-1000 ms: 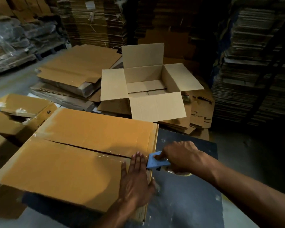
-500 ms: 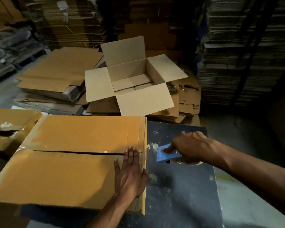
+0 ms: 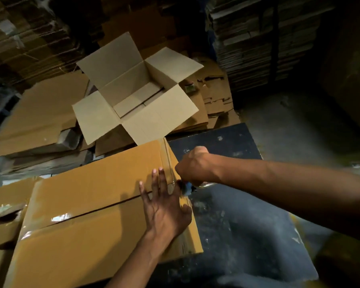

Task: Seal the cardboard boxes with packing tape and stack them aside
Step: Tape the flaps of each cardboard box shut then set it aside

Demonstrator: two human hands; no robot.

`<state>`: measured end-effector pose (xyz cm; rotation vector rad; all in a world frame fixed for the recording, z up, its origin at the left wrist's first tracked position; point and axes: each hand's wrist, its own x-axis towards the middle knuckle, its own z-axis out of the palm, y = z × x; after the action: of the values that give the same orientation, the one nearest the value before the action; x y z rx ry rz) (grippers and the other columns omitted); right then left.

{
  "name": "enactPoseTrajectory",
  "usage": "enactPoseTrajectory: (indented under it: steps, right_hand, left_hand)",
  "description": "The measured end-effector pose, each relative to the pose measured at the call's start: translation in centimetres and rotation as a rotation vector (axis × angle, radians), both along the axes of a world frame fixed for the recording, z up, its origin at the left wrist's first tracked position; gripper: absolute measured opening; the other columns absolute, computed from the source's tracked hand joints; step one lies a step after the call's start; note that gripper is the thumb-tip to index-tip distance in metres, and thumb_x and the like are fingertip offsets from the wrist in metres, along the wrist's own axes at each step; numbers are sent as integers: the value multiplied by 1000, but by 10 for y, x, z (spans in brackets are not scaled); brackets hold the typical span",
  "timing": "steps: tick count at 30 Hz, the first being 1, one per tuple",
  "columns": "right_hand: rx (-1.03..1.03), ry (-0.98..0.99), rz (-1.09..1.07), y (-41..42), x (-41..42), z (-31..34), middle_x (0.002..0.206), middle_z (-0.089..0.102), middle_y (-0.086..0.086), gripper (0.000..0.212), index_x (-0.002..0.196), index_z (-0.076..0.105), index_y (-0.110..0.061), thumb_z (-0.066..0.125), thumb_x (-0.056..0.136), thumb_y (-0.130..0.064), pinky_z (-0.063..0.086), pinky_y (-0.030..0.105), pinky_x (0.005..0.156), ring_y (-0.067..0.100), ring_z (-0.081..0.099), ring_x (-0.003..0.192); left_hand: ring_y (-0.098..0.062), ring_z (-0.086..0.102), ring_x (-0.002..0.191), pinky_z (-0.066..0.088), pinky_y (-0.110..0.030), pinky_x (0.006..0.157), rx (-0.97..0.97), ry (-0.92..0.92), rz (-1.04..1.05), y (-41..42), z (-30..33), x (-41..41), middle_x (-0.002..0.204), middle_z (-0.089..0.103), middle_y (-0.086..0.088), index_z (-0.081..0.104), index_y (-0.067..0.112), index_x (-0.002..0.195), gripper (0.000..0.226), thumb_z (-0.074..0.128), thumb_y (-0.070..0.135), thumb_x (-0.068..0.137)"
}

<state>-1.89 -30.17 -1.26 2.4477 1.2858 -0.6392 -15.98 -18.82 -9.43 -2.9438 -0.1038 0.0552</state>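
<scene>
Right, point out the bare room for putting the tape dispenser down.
Free: the dark scuffed tabletop, right of the closed brown cardboard box and below the right hand; also its far corner past that hand. Crowded: left and behind, with the open pale carton and flattened cardboard stacks.

Closed box (image 3: pixel 87 215) sat on the table (image 3: pixel 247 235), taking its left part; table's right part lay bare. Left hand (image 3: pixel 164 210) lay flat on the box top near the right edge, across the flap seam. Right hand (image 3: pixel 192 167) was at that same edge, just right of the left hand, over the table. Open box (image 3: pixel 133 94) stood behind the closed one, on flattened cartons (image 3: pixel 40 117) spreading to its left. Cardboard stacks (image 3: pixel 258 42) rose behind, at right and left. More boxes (image 3: pixel 4 204) sat left of the closed one.
</scene>
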Motion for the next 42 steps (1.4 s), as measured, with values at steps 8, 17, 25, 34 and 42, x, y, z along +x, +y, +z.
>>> enactPoseTrajectory:
  steps: [8,17,25,34,42]
  right_hand:
    - [-253,190,-161,-75,24,-89,123,66,-6,35,130,68,-30,72,95,-30,54,35,96,19,63,110]
    - [190,634,-602,-125,39,-191,129,67,-2,56,135,66,-38,81,84,-20,50,35,104,24,62,121]
    - [11,423,-541,-121,30,-192,147,48,2,55,144,50,-38,62,92,-52,31,47,111,29,36,136]
    - [964,969,-1007,8,-40,-121,172,-4,8,84,162,5,-48,22,88,-84,4,65,122,41,-6,157]
    - [1061,878,-1119,34,-73,-176,165,26,3,88,158,22,-48,9,84,-94,7,58,123,34,12,154]
  left_hand:
    - [-43,-19,155,-4,-74,118,58,110,37,-3,6,7,169,-12,-25,47,37,152,85,32,79,81]
    - [-15,-19,157,-10,-58,126,-252,-45,144,15,5,-7,172,-1,-4,11,21,164,106,7,92,86]
    - [-8,-35,150,-15,-51,126,-315,203,159,19,3,-35,165,-35,6,-24,24,159,118,-12,100,70]
    - [-7,-42,146,-17,-54,125,-311,305,173,17,-2,-33,158,-46,12,-35,30,154,110,-9,99,72]
    - [-6,-36,149,-18,-49,126,-290,244,177,22,4,-44,162,-39,11,-27,28,158,113,-10,100,72]
